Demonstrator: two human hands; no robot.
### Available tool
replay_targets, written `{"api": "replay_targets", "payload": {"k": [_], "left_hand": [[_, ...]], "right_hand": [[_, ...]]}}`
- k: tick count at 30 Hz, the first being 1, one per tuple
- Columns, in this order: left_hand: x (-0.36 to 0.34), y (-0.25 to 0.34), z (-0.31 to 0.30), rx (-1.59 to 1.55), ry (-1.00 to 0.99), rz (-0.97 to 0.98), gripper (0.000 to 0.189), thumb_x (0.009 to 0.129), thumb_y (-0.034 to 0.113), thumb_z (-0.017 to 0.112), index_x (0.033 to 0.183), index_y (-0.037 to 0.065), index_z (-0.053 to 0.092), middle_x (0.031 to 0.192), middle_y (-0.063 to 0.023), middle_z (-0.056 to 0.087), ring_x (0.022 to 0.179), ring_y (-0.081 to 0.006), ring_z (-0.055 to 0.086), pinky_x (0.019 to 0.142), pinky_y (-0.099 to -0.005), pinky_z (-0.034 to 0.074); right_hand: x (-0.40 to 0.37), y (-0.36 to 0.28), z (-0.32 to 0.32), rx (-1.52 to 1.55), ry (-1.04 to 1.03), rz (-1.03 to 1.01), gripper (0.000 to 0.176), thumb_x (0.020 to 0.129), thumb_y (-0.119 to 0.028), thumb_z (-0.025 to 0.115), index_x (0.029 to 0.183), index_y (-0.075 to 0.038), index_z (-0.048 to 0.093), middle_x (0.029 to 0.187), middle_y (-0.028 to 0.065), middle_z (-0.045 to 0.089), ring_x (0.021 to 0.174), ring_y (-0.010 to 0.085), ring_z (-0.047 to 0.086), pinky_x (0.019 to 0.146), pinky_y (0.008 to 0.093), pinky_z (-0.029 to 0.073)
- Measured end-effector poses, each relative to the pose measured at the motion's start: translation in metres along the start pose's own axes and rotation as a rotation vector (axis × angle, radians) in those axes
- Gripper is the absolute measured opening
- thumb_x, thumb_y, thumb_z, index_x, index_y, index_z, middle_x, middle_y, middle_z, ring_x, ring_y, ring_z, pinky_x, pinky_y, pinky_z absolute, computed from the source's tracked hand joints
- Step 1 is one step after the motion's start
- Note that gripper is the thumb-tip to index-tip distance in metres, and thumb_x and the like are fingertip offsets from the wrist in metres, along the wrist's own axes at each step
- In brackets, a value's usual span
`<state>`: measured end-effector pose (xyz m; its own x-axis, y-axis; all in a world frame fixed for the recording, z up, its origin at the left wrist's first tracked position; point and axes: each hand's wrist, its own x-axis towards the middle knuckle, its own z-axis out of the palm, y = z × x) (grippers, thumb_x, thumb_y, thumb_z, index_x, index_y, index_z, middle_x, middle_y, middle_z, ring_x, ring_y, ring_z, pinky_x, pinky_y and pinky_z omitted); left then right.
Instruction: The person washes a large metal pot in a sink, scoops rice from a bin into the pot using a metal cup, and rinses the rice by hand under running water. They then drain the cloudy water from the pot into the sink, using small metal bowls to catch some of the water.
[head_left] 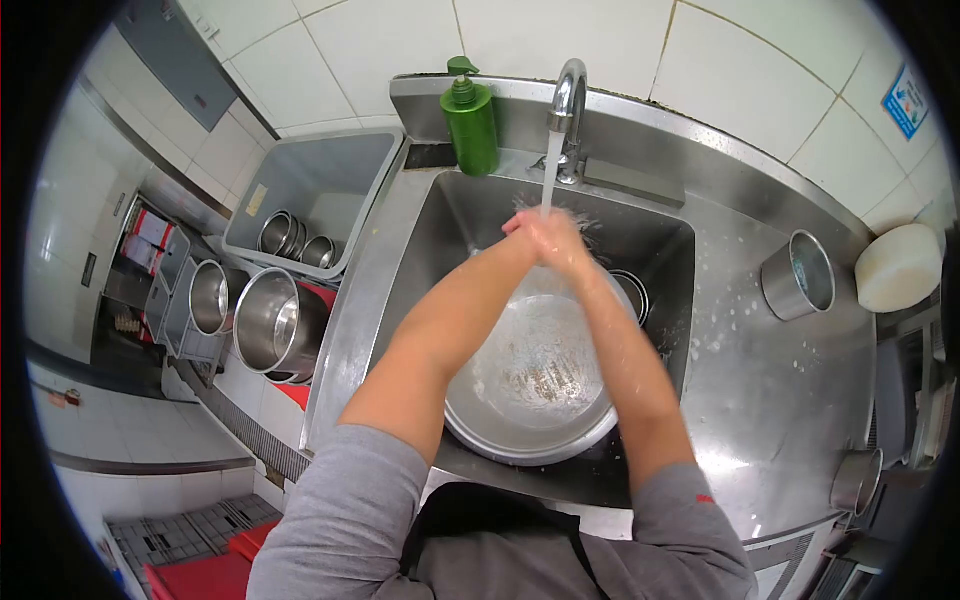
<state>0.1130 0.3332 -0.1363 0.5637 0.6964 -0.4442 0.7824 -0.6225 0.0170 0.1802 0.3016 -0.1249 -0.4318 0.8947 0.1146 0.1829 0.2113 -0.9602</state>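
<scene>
Under the running tap [568, 105], my left hand [518, 222] and my right hand [556, 238] are pressed together in the falling water. Motion and spray blur them, and the fingers cannot be made out clearly. No object shows between them. Below my forearms a large round metal bowl [540, 440] lies in the sink [430, 260], with water and brownish residue on its bottom. Part of a smaller round metal container [636, 290] shows behind my right forearm. Water splashes around my wrists.
A green pump bottle [470, 130] stands behind the sink. On the right counter are a metal pot [798, 278] and a whitish rounded container [898, 268]. To the left, a grey tub [300, 165] holds metal bowls; larger metal pots [275, 325] stand beside it.
</scene>
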Motion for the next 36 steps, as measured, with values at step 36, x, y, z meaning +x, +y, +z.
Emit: {"api": "replay_targets", "payload": {"k": [36], "left_hand": [[-0.087,0.082,0.042,-2.856,0.577,-0.149,0.05,0.077,0.046,0.052,0.108,0.008,0.046,0.099,-0.0073,0.054,0.097,-0.02,0.05,0.085,-0.0343,0.04]], "right_hand": [[0.095,0.023,0.059,-0.91,-0.355,0.309,0.022,0.076,-0.02,0.051,0.084,-0.002,0.061,0.079,0.0162,0.061,0.07,0.0308,0.06,0.066,0.038,0.049]]}}
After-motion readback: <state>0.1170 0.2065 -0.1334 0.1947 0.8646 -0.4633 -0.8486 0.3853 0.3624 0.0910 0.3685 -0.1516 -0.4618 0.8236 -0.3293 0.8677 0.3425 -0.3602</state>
